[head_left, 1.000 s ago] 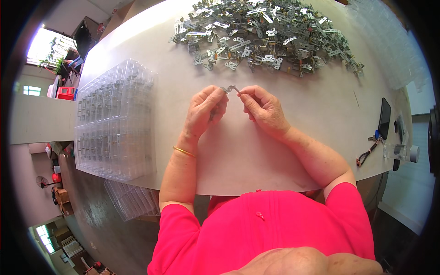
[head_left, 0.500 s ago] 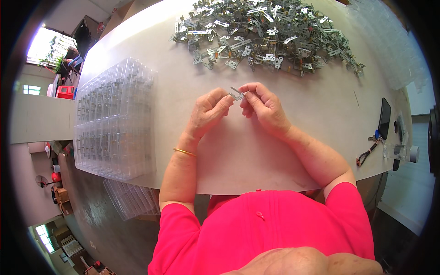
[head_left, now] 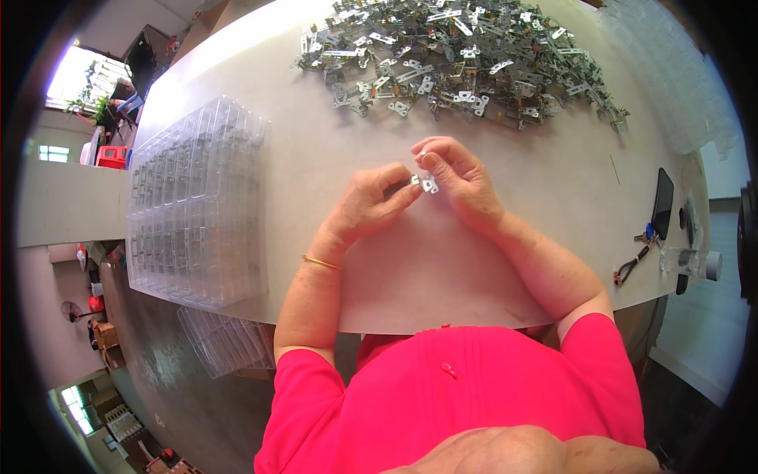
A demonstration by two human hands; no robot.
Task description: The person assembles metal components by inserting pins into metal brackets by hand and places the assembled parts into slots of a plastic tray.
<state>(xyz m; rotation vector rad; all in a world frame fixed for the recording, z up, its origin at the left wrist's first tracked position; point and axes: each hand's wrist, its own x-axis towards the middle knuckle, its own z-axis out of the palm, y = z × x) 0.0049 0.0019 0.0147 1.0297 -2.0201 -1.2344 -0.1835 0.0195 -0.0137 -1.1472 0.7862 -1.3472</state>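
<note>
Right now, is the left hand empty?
No, the left hand pinches a small silvery metal part, which juts out toward the right hand.

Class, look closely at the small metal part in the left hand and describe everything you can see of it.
The small metal part is silvery and shiny, with an uneven outline and what look like holes in its flat, plate-like end. It is pinched between the thumb and fingers of the left hand, that end sticking out to the right, in front of the pale table. The fingers hide the rest. The right hand is close beside it; whether it touches the part cannot be told.
</note>
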